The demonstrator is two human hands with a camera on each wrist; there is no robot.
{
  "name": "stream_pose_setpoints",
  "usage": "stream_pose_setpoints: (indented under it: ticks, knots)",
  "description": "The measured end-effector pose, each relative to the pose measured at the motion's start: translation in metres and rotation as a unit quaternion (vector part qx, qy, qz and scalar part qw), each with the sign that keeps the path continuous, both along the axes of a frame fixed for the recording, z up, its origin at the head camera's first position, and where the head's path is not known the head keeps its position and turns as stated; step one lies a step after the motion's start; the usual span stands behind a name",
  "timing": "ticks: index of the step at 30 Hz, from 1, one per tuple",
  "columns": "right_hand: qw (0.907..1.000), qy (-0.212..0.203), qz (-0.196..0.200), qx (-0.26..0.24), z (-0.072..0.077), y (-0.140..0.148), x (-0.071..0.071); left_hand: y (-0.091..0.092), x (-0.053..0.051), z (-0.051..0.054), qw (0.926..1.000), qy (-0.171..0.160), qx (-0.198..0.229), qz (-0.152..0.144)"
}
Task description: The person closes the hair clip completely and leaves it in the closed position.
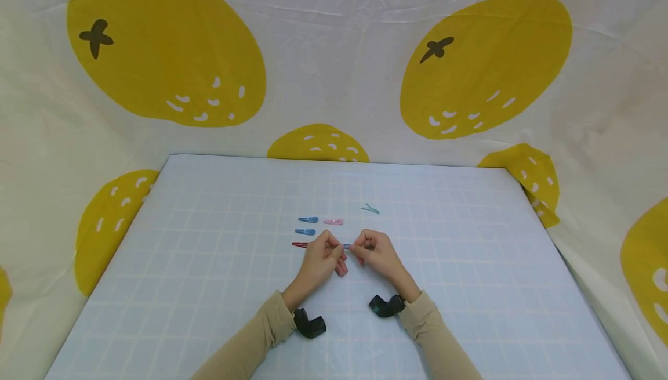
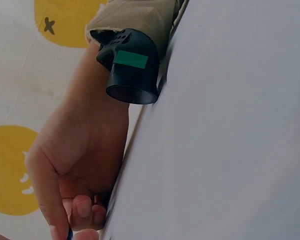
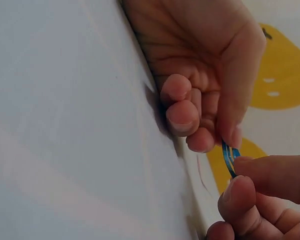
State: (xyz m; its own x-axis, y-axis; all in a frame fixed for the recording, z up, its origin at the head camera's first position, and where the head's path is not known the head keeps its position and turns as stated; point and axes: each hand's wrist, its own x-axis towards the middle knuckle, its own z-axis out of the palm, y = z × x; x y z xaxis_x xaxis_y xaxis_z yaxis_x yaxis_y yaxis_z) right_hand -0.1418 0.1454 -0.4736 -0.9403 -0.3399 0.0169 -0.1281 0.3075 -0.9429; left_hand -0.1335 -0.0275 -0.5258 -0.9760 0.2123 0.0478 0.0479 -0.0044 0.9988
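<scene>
Between both hands, a blue snap hair clip (image 3: 229,156) is held above the table, pinched at both ends. The left hand (image 1: 322,258) grips one end between thumb and fingertips. The right hand (image 1: 378,252) pinches the other end with thumb and forefinger, its other fingers curled. The right wrist view shows slots along the clip; the fingers cover its ends. Beside the left hand lies a red hair clip (image 1: 300,245), partly hidden by that hand. Beyond the hands are two blue hair clips (image 1: 308,219), a pink hair clip (image 1: 333,221) and a teal hair clip (image 1: 370,209) with its arms spread.
A pale blue table with a light grid (image 1: 469,287) spreads under the arms. White cloth printed with yellow fruit (image 1: 334,78) hangs behind and at the sides. Each wrist carries a black camera mount (image 1: 310,324) close to the tabletop.
</scene>
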Motion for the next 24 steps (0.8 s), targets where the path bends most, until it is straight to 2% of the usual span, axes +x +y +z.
stream_pose_setpoints:
  ticks: [5,9,12,14,17,19,21,24]
  knots:
    - [0.9998,0.012,0.004,-0.014,-0.001,0.0,0.0,-0.002,-0.001,0.002,0.9996,-0.022,0.02,-0.001]
    - [0.9996,0.009,0.008,-0.024,-0.004,0.001,-0.002,-0.004,-0.001,0.003,0.9994,-0.032,0.015,0.0]
    - [0.9993,-0.001,0.005,-0.037,-0.007,0.002,-0.004,-0.006,-0.001,0.006,0.9997,-0.024,-0.005,0.006]
    - [0.9988,-0.008,0.005,-0.048,-0.008,0.002,-0.005,-0.006,0.001,0.015,0.9995,-0.02,-0.021,0.012]
    - [0.9982,-0.011,0.007,-0.058,-0.008,0.003,-0.006,-0.008,0.001,0.017,0.999,-0.011,-0.036,0.025]
    - [0.998,-0.016,0.007,-0.06,-0.015,0.004,-0.01,-0.009,0.001,0.017,0.9979,-0.003,-0.054,0.035]
    - [0.9981,-0.018,0.005,-0.059,-0.023,0.006,-0.013,-0.012,-0.002,0.013,0.9968,0.008,-0.066,0.043]
    - [0.9976,-0.022,-0.003,-0.065,-0.035,0.008,-0.018,-0.015,-0.003,0.018,0.9947,0.022,-0.088,0.05]
